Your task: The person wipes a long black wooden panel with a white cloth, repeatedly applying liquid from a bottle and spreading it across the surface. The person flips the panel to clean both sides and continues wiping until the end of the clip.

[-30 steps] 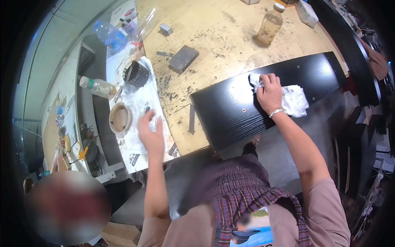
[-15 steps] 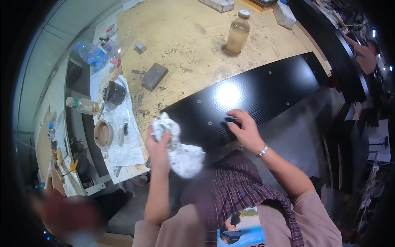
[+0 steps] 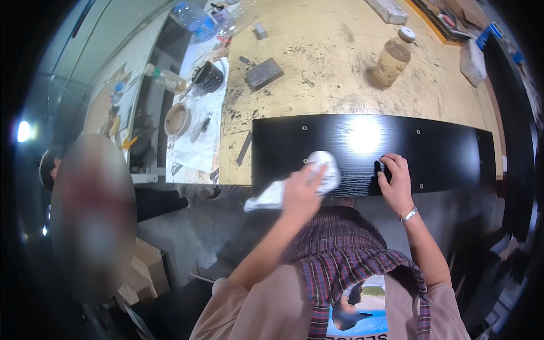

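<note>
My left hand (image 3: pixel 301 192) is closed around a crumpled white cloth (image 3: pixel 324 170), blurred by motion, on the glossy black wood-grained board (image 3: pixel 277 147). One end of the cloth trails out to the left at the board's front edge. Over the board farther right, my right hand (image 3: pixel 396 181) has its fingers curled toward the thumb. A small dark patch shows at those fingertips; whether it is an object or a shadow is unclear. Several small round metal inserts dot the board, which lies along the front of the yellowish worktable (image 3: pixel 317 85).
A jar of cloudy amber liquid (image 3: pixel 392 59) stands behind the board. A dark grey block (image 3: pixel 264 74) lies at the back left. Farther left are a black cup (image 3: pixel 207 77), a round dish (image 3: pixel 177 119) and plastic bottles. A blurred person (image 3: pixel 93 209) is at the left.
My left hand has brought the cloth rightward, from the board's left end onto its surface. The view has turned, so the board now lies more level. My right hand keeps its curled pose.
</note>
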`<state>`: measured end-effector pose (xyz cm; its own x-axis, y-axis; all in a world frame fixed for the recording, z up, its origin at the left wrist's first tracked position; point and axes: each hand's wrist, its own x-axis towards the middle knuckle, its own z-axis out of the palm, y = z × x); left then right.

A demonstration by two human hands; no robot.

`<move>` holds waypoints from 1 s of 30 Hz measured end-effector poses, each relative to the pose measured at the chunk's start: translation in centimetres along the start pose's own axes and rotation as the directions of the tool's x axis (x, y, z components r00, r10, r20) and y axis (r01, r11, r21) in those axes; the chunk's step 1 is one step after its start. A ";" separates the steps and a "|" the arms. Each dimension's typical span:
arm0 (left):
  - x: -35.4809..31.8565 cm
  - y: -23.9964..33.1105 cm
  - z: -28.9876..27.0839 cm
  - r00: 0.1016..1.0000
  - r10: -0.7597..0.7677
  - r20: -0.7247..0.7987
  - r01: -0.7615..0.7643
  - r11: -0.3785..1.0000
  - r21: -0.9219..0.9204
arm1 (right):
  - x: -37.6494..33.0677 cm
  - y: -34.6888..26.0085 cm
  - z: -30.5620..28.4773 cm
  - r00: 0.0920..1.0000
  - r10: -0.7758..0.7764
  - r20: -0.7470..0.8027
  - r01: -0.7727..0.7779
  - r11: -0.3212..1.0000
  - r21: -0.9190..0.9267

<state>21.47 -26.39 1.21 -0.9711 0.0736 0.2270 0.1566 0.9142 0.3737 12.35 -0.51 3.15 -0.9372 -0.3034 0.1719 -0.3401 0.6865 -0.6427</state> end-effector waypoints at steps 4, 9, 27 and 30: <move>-6.0 -5.3 -5.5 0.829 -0.500 -0.252 0.520 0.854 0.013 | 0.6 0.4 -0.1 0.995 -0.069 0.067 0.065 0.997 0.047; -3.2 -2.0 -7.2 0.579 -0.742 -0.338 0.572 0.665 -0.479 | 1.1 -2.3 2.3 0.911 0.019 0.412 -0.340 0.596 0.727; 15.3 -28.8 -14.2 0.759 -0.405 -0.510 0.425 0.902 -0.083 | 9.8 -3.8 7.9 0.873 -0.484 0.067 0.478 0.816 -0.324; 17.9 -32.2 -14.8 0.765 -0.432 -0.478 0.498 0.867 0.013 | 10.0 -4.1 7.7 0.889 -0.445 0.102 0.453 0.830 -0.327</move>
<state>1.69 -60.45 6.58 -0.7241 -0.5294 0.4420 -0.3507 0.8345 0.4250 4.93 -11.44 1.71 -0.6743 -0.6430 0.3631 -0.7317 0.6480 -0.2114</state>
